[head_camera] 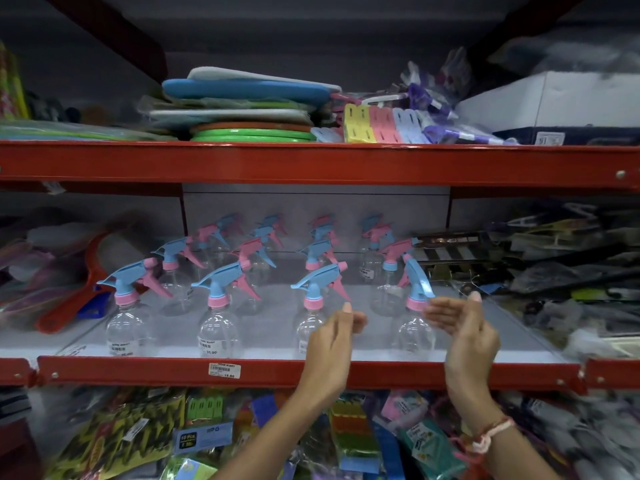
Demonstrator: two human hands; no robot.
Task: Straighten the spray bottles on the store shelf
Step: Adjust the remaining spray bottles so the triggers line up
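Clear spray bottles with blue and pink trigger heads stand in several rows on the middle shelf (346, 374). Three front bottles, among them one at the left (128, 327) and one in the middle (218, 330), point their nozzles left. The front right bottle (414, 327) has its blue head turned toward me. My left hand (334, 336) hovers in front of the third front bottle (313, 306), fingers apart, holding nothing. My right hand (464, 323) is open beside the front right bottle, fingertips near its pink collar; whether they touch it is unclear.
A red plastic handle (72, 303) lies left of the bottles. Packaged goods (554, 271) crowd the shelf on the right. The shelf above holds stacked plates (249, 109) and clothes pegs (381, 124). Packets (207, 438) fill the shelf below.
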